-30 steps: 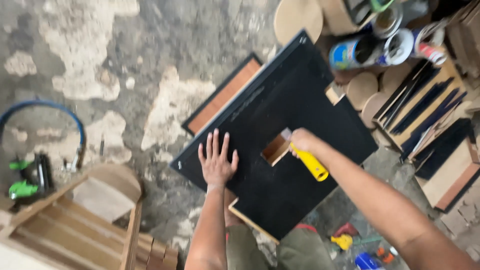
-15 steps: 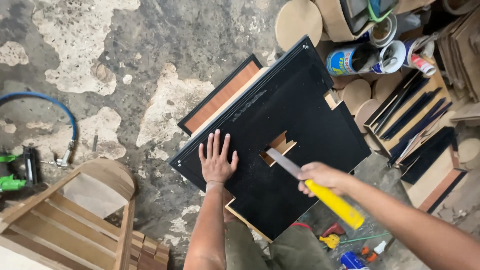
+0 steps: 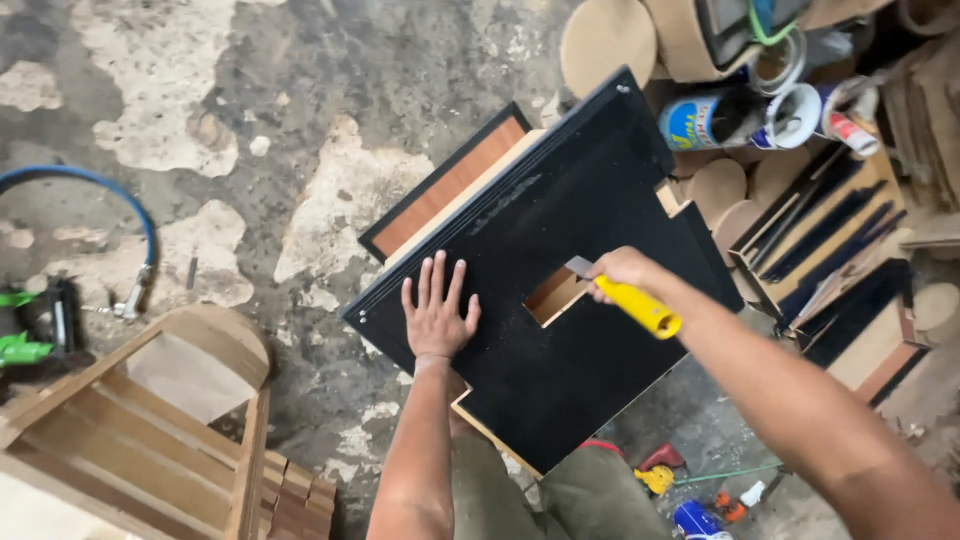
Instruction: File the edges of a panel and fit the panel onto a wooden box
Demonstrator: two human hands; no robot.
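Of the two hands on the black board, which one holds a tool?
The right hand: it grips a yellow-handled knife at the board's cut-out. The left hand lies flat and empty.

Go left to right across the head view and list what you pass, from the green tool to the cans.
Green tool → blue hose → wooden frame → left hand flat on the black panel → right hand gripping the yellow-handled knife → cans.
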